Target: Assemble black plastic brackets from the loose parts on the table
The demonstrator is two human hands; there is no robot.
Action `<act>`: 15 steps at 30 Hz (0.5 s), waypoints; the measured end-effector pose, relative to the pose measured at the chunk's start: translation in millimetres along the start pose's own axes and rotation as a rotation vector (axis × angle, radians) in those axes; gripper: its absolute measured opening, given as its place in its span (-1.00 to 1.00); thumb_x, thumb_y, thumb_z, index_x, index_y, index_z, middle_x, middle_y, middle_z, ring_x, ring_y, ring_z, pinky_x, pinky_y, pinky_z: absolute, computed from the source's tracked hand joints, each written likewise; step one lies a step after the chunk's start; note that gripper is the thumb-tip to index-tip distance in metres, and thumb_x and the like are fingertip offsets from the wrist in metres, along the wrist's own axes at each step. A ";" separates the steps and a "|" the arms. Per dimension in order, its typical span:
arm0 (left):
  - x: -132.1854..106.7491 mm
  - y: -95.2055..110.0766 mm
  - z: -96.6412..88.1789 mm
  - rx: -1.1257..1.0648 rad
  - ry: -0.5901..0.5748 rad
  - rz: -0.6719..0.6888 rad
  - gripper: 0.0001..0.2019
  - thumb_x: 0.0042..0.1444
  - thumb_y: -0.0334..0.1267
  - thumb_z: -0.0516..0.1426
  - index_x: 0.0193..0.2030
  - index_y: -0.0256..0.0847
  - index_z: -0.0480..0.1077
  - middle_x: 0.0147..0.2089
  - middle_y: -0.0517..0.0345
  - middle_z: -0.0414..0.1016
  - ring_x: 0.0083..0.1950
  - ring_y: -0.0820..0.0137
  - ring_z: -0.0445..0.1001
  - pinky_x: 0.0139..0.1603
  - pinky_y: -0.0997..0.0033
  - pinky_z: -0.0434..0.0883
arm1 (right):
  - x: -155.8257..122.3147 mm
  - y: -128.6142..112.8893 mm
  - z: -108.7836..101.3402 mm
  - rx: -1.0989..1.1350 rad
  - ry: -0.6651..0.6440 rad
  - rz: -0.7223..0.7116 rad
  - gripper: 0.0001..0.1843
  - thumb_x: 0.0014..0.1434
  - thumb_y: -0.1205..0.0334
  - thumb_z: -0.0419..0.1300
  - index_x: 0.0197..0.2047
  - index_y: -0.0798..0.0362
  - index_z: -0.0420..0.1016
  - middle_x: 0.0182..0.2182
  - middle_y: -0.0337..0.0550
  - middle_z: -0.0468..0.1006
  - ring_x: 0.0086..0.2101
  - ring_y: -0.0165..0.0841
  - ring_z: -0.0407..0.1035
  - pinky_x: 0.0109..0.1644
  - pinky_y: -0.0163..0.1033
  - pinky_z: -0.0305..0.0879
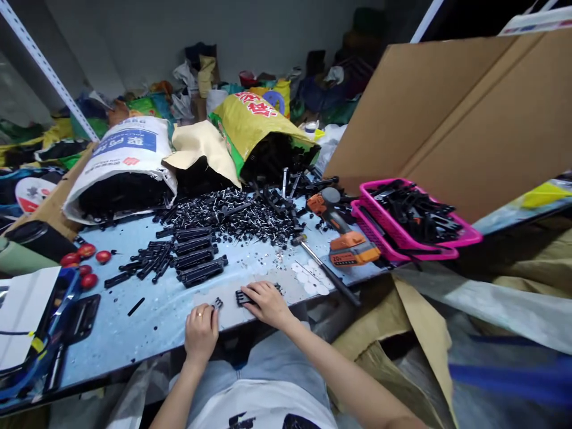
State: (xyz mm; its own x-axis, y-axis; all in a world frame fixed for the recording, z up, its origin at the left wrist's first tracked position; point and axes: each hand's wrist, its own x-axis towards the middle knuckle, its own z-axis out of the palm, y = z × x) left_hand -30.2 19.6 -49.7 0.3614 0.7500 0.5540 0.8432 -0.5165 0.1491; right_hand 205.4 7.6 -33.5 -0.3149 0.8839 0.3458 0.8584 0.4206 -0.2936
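At the table's near edge, my left hand [201, 333] is closed around a small black plastic part [217, 303], and only its end shows past the fingers. To its right, my right hand [267, 302] has its fingers curled over black plastic pieces [242, 297] lying on a grey patch of the tabletop. Its palm hides most of them. Just beyond my hands lie stacked black plastic strips [201, 271] and a fan of thinner black bars [152, 260]. A heap of small black pieces with metal pins [232, 214] spreads behind these.
A hammer [330, 274] and an orange cordless drill [344, 232] lie on the right, beside pink baskets [469, 235] of black parts. Open sacks, one white [129, 149] and one yellow [263, 125], stand behind. Red tomato-like balls [103, 257] and a blue tray [74, 286] are left.
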 end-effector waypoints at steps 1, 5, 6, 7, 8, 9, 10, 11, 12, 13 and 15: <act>0.1 0.2 -0.2 0.000 0.001 0.001 -0.90 0.21 -0.32 0.06 -0.25 -0.30 0.36 -0.24 -0.02 0.47 -0.18 0.26 0.38 -0.19 0.30 0.30 | 0.6 -1.1 -1.0 -0.003 0.004 0.003 -0.56 0.23 0.09 0.10 0.14 0.03 0.34 -0.08 0.00 0.46 -0.10 -0.25 0.32 0.00 -0.10 0.23; -0.7 -0.2 -0.3 -0.005 -0.003 -0.019 -0.89 0.21 -0.30 0.06 -0.25 -0.29 0.37 -0.24 -0.02 0.46 -0.18 0.26 0.38 -0.19 0.31 0.28 | 2.2 -3.7 -2.6 -0.007 0.015 -0.002 -0.52 0.21 0.08 0.12 0.16 0.05 0.31 -0.10 0.00 0.47 -0.11 -0.25 0.33 -0.02 -0.11 0.24; -1.1 -0.2 -0.2 -0.008 -0.006 -0.025 -0.89 0.21 -0.30 0.06 -0.25 -0.29 0.37 -0.24 -0.02 0.46 -0.18 0.26 0.38 -0.19 0.31 0.28 | 1.9 -3.8 -1.7 -0.007 0.014 -0.002 -0.51 0.21 0.08 0.12 0.18 0.06 0.29 -0.10 0.00 0.48 -0.12 -0.25 0.33 -0.02 -0.11 0.24; -1.6 -0.1 0.0 -0.013 -0.012 -0.031 -0.89 0.21 -0.30 0.06 -0.26 -0.28 0.37 -0.24 -0.02 0.46 -0.17 0.26 0.38 -0.19 0.30 0.27 | 1.4 -3.6 -0.3 -0.008 0.015 0.001 -0.50 0.22 0.08 0.11 0.19 0.06 0.27 -0.10 0.00 0.48 -0.12 -0.25 0.33 -0.02 -0.11 0.24; -2.0 0.1 0.0 -0.019 -0.022 -0.038 -0.89 0.21 -0.30 0.06 -0.26 -0.28 0.37 -0.24 -0.02 0.46 -0.17 0.26 0.38 -0.19 0.30 0.27 | 0.8 -3.1 1.5 -0.011 0.015 0.005 -0.50 0.22 0.09 0.10 0.20 0.06 0.26 -0.10 0.00 0.48 -0.11 -0.25 0.33 -0.02 -0.11 0.24; -2.3 0.4 -0.1 -0.024 -0.036 -0.046 -0.89 0.21 -0.31 0.05 -0.27 -0.28 0.37 -0.24 -0.02 0.46 -0.17 0.26 0.38 -0.19 0.30 0.26 | 0.3 -2.5 3.6 -0.015 0.014 0.007 -0.50 0.23 0.09 0.09 0.20 0.06 0.25 -0.09 0.00 0.48 -0.11 -0.25 0.33 -0.01 -0.11 0.24; -2.3 0.6 -0.4 -0.031 -0.052 -0.058 -0.89 0.21 -0.31 0.05 -0.27 -0.27 0.37 -0.24 -0.01 0.46 -0.18 0.26 0.38 -0.20 0.30 0.26 | -0.1 -1.6 5.7 -0.020 0.013 0.006 -0.51 0.24 0.09 0.08 0.20 0.07 0.25 -0.08 0.00 0.48 -0.10 -0.25 0.33 -0.01 -0.11 0.24; -2.2 0.9 -0.9 -0.037 -0.070 -0.070 -0.89 0.21 -0.32 0.05 -0.27 -0.27 0.37 -0.23 -0.01 0.46 -0.18 0.26 0.37 -0.21 0.30 0.25 | -0.1 -0.5 7.9 -0.027 0.010 0.002 -0.51 0.24 0.09 0.07 0.20 0.07 0.26 -0.08 0.00 0.48 -0.10 -0.25 0.33 -0.01 -0.11 0.24; -1.8 1.0 -1.4 -0.043 -0.089 -0.082 -0.88 0.21 -0.32 0.04 -0.27 -0.27 0.37 -0.23 -0.01 0.46 -0.18 0.26 0.37 -0.21 0.29 0.25 | 0.1 0.7 10.0 -0.036 0.009 -0.005 -0.51 0.24 0.09 0.08 0.20 0.07 0.26 -0.08 0.00 0.48 -0.10 -0.24 0.33 -0.02 -0.11 0.24; -1.2 1.0 -2.0 -0.048 -0.106 -0.094 -0.88 0.22 -0.32 0.04 -0.27 -0.27 0.37 -0.22 -0.01 0.45 -0.17 0.26 0.37 -0.22 0.29 0.25 | 0.7 1.9 11.9 -0.044 0.007 -0.014 -0.50 0.24 0.08 0.08 0.20 0.07 0.26 -0.08 0.00 0.48 -0.11 -0.24 0.34 -0.02 -0.11 0.24; 0.3 0.6 -3.0 -0.064 -0.135 -0.114 -0.88 0.22 -0.31 0.03 -0.27 -0.26 0.37 -0.21 -0.01 0.45 -0.16 0.26 0.36 -0.21 0.28 0.25 | 2.2 3.9 15.4 -0.059 0.015 -0.030 -0.49 0.23 0.08 0.09 0.21 0.06 0.25 -0.09 0.00 0.48 -0.12 -0.23 0.35 -0.05 -0.12 0.25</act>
State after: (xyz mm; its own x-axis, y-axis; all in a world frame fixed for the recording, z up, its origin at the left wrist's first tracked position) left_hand -30.9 18.2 -46.9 0.3190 0.8513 0.4166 0.8562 -0.4473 0.2584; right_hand 201.9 14.4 -47.6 -0.3355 0.8676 0.3671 0.8709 0.4342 -0.2302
